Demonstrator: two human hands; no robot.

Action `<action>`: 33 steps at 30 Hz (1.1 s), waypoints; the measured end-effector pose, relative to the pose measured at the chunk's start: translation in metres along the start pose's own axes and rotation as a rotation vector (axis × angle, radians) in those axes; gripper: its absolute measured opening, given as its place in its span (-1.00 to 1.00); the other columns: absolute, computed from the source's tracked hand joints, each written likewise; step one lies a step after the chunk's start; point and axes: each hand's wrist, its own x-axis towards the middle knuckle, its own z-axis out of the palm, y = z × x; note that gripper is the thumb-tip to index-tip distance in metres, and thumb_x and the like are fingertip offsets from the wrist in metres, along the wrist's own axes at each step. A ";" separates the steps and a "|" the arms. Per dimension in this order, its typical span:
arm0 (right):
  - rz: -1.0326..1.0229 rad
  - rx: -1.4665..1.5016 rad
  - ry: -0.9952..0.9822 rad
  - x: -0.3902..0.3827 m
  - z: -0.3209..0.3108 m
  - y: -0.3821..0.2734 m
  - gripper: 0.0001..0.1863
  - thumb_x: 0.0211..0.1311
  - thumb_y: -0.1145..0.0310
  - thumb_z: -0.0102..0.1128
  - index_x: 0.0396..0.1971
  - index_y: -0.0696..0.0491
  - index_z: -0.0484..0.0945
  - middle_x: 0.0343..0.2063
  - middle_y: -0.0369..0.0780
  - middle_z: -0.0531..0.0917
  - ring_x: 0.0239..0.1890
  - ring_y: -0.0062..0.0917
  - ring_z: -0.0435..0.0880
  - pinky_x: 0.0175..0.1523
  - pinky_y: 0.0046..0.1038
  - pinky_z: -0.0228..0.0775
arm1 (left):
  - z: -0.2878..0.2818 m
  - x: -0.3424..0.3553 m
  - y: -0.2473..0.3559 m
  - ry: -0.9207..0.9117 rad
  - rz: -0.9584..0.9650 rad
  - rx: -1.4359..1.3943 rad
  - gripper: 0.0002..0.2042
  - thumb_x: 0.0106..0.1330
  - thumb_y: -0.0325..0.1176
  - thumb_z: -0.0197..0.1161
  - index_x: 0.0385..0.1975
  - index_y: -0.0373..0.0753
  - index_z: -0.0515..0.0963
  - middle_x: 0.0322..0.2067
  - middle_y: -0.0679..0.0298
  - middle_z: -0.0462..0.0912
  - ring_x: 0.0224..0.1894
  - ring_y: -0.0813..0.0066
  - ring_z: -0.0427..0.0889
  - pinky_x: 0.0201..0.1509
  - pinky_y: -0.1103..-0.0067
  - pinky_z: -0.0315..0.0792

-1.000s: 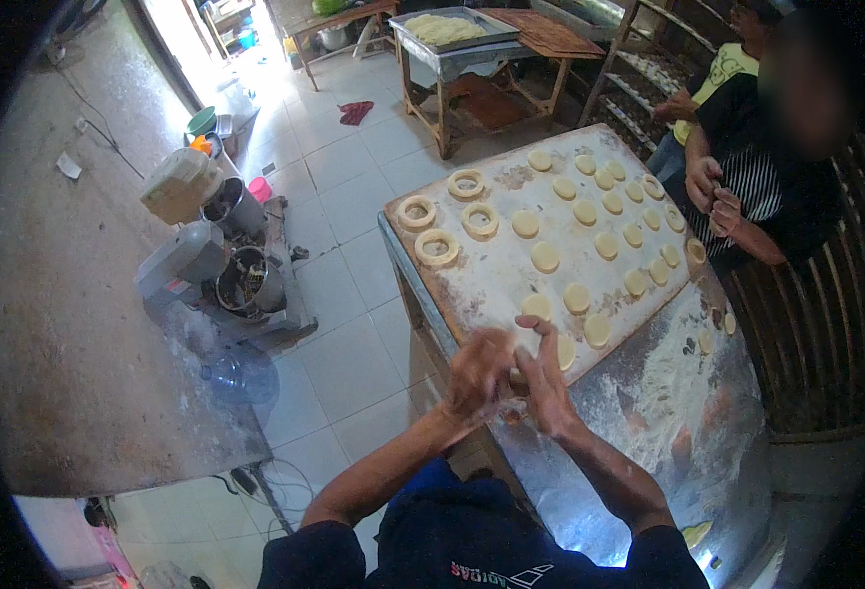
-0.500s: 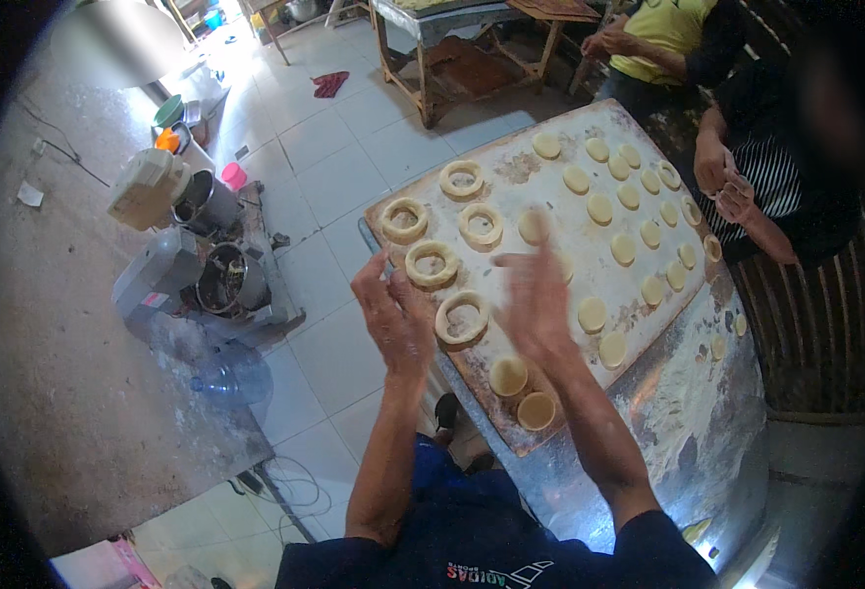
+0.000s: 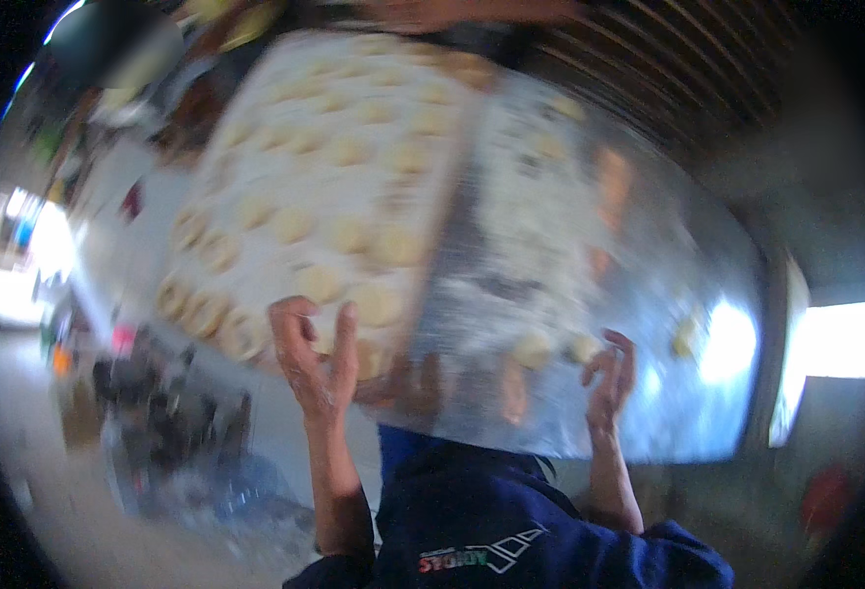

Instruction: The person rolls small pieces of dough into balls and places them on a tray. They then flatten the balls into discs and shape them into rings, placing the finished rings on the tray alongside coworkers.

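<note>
My left hand (image 3: 317,358) is over the near edge of a floured board (image 3: 324,187), thumb and fingers apart, nothing in it. Close by are flat dough rounds (image 3: 376,304) and a dough ring (image 3: 243,337). My right hand (image 3: 611,381) is above the near part of a shiny metal table (image 3: 639,285), its fingers bent but apart. Just left of its fingertips lies a small dough piece (image 3: 582,348), with a second dough piece (image 3: 531,351) beside that one. Whether the fingertips touch the dough, I cannot tell. Motion blurs the picture.
Many dough rounds cover the board's far part. Loose flour (image 3: 531,216) is spread on the metal table. A yellowish lump (image 3: 686,337) sits farther right. At the top edge shows a blurred forearm (image 3: 472,12), apparently another person's. Slatted wood (image 3: 668,69) stands behind the table.
My view has swung to the right, bringing the metal table to the middle. My right hand has left the board for the table's near right. My left hand is now by the board's near corner.
</note>
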 end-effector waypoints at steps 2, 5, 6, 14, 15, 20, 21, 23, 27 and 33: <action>0.088 -0.032 0.130 -0.013 -0.046 0.011 -0.68 0.52 0.23 -0.13 -0.09 0.19 0.48 -0.76 -0.40 0.36 -0.72 -0.75 0.26 -0.54 -0.61 0.08 | 0.062 -0.030 0.049 -0.371 0.230 -0.161 -0.75 0.20 -0.37 0.41 -0.23 -0.24 0.48 -0.35 0.17 0.47 -0.33 0.18 0.50 -0.18 0.37 0.44; 0.164 -0.015 0.239 -0.031 -0.103 0.021 -0.70 0.51 0.25 -0.09 -0.13 0.17 0.53 -0.74 -0.43 0.31 -0.68 -0.77 0.26 -0.56 -0.60 0.06 | 0.137 -0.075 0.109 -0.625 0.519 -0.031 -0.74 0.25 -0.28 0.37 -0.19 -0.21 0.48 -0.20 0.14 0.46 -0.21 0.13 0.43 -0.07 0.26 0.36; 0.179 0.003 0.263 -0.035 -0.117 0.025 -0.71 0.51 0.25 -0.08 -0.13 0.16 0.54 -0.73 -0.44 0.30 -0.66 -0.79 0.26 -0.57 -0.59 0.06 | 0.155 -0.087 0.123 -0.578 0.522 0.070 -0.73 0.25 -0.25 0.38 -0.18 -0.20 0.48 -0.18 0.13 0.42 -0.18 0.12 0.42 -0.05 0.23 0.35; 0.391 0.285 -0.034 -0.024 -0.148 0.041 -0.74 0.47 0.29 0.01 -0.08 0.15 0.56 -0.39 -0.32 0.56 -0.36 -0.71 0.46 -0.25 -0.60 0.34 | 0.191 -0.127 0.169 -0.796 0.256 -0.005 -0.73 0.29 -0.27 0.36 -0.16 -0.23 0.46 -0.26 0.23 0.48 -0.22 0.37 0.50 -0.11 0.33 0.42; 0.502 0.353 -0.114 -0.019 -0.145 0.040 -0.74 0.46 0.29 0.05 -0.05 0.15 0.55 -0.30 -0.28 0.60 -0.27 -0.66 0.51 -0.13 -0.57 0.40 | 0.187 -0.131 0.174 -0.900 0.020 -0.208 -0.76 0.30 -0.32 0.34 -0.16 -0.25 0.46 -0.28 0.26 0.52 -0.23 0.43 0.53 -0.13 0.39 0.46; 0.113 0.589 -0.406 0.004 -0.124 0.024 -0.63 0.42 0.22 0.19 0.03 0.19 0.50 -0.20 -0.24 0.64 -0.15 -0.59 0.59 0.03 -0.47 0.46 | 0.165 -0.149 0.202 -0.890 -0.102 -0.619 -0.72 0.24 -0.50 0.29 -0.05 -0.32 0.51 -0.40 0.37 0.61 -0.29 0.62 0.63 -0.13 0.65 0.50; 0.191 0.648 -0.442 0.007 -0.120 0.020 -0.61 0.39 0.21 0.23 0.01 0.20 0.49 -0.19 -0.23 0.63 -0.12 -0.59 0.60 0.02 -0.47 0.47 | 0.160 -0.150 0.208 -0.826 -0.107 -0.667 -0.70 0.23 -0.53 0.29 -0.03 -0.33 0.51 -0.41 0.38 0.60 -0.30 0.63 0.63 -0.13 0.66 0.50; 0.304 0.767 -0.479 0.013 -0.115 0.011 -0.61 0.38 0.25 0.25 0.03 0.20 0.47 -0.19 -0.23 0.63 -0.12 -0.59 0.59 0.01 -0.48 0.48 | 0.150 -0.148 0.216 -0.785 -0.130 -0.690 -0.55 0.16 -0.62 0.30 0.10 -0.29 0.46 -0.46 0.41 0.54 -0.33 0.66 0.60 -0.23 0.66 0.49; 0.168 0.734 -0.702 0.025 -0.106 -0.003 -0.65 0.25 0.36 0.37 -0.10 0.11 0.41 -0.29 -0.27 0.59 -0.20 -0.61 0.57 -0.14 -0.45 0.47 | 0.129 -0.127 0.222 -0.850 0.137 -0.347 -0.25 0.06 -0.61 0.36 0.32 -0.14 0.24 -0.55 0.28 0.45 -0.47 0.51 0.55 -0.40 0.53 0.45; -0.568 -0.132 -0.363 0.028 -0.066 -0.010 -0.60 0.00 0.56 0.41 -0.21 0.11 0.36 -0.43 -0.17 0.50 -0.44 -0.41 0.54 -0.36 -0.32 0.37 | 0.112 -0.079 0.202 -0.628 0.484 -0.130 -0.15 0.07 -0.64 0.25 0.43 -0.06 0.09 -0.28 0.05 0.57 -0.22 0.00 0.64 -0.21 0.22 0.53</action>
